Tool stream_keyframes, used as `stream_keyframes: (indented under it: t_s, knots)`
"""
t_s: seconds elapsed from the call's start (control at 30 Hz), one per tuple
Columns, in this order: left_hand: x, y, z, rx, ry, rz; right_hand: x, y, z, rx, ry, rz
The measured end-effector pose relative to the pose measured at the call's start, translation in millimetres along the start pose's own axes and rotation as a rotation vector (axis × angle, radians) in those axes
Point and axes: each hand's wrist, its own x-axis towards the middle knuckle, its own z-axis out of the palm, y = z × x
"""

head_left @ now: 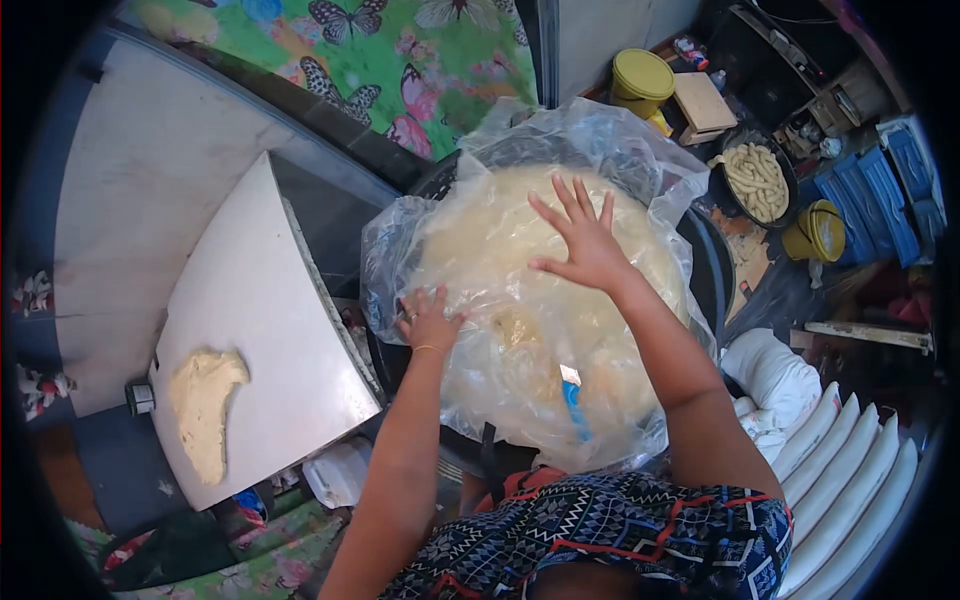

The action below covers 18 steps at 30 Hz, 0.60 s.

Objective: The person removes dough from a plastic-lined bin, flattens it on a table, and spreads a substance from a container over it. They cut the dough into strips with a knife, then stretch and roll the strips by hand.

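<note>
Across center frame, big pale dough mass (480, 235) under clear plastic sheet (625, 140), inside dark round tub (712, 270). Dough lies directly below both hands, film between. Right hand (582, 240) is over its upper middle, left hand (430, 322) at its left side.

Right arm comes up from lower right, slanting up-left; palm down, fingers spread wide, thumb out to the left. Left arm rises from bottom left, leaning right; palm down, fingers fanned less widely, ring on one finger, thin band at wrist. Neither hand grips anything; both are open on or just above the film, exact contact of the right one can't be told.

Dough is broad and roundish, no clear long axis, points no particular way. Sheet edges bunch up at top and left.

White board (250, 330), left of frame, carries flat dough piece (205, 410), long axis roughly up-down, wider at top. Upper right: pan (790, 178) of dough strips (752, 182), yellow lidded bucket (642, 80). Smallest: blue strip (574, 400), lower middle of sheet, upright in frame, tilted slightly.
</note>
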Motion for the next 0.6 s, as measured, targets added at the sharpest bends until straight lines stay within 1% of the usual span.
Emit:
stream_keyframes:
  t_s: [0.03, 0.07, 0.1, 0.13, 0.2, 0.23, 0.3, 0.37, 0.43, 0.47, 0.53, 0.57, 0.6]
  knots:
    - [4, -2, 11, -0.007, -0.012, -0.011, -6, 7, 12, -0.088, -0.11, 0.031]
    - [5, -7, 22, -0.016, 0.061, -0.005, -11, 14, 26, -0.171, -0.222, 0.063]
    - [2, -11, 32, -0.019, 0.133, 0.002, -5, 34, 44, -0.209, -0.287, 0.156]
    - [-12, -11, 34, -0.015, 0.119, -0.006, -2, 61, 65, -0.2, -0.301, 0.157]
    - [-46, -2, 30, 0.009, 0.178, 0.151, 9, 113, 95, -0.342, -0.236, 0.402]
    - [-54, -7, 33, 0.018, 0.172, 0.147, 23, 116, 96, -0.332, -0.241, 0.405]
    - [-80, -22, 45, 0.149, 0.091, 0.371, 32, 113, 100, -0.327, -0.199, 0.475]
    - [-78, -51, 63, 0.041, -0.032, 0.201, 34, 116, 101, -0.277, -0.226, 0.479]
    - [-84, -74, 58, 0.092, -0.116, 0.081, 39, 121, 97, -0.237, -0.242, 0.476]
    - [-90, -75, 59, 0.087, -0.115, 0.077, 38, 123, 98, -0.22, -0.251, 0.463]
    - [-107, -65, 42, 0.395, -0.218, 0.113, 37, 126, 91, -0.204, -0.253, 0.445]
    - [-114, -63, 34, 0.393, -0.209, 0.108, 38, 129, 83, -0.136, -0.298, 0.459]
    - [-121, -60, 27, 0.253, -0.131, 0.084, 39, 131, 75, -0.067, -0.342, 0.47]
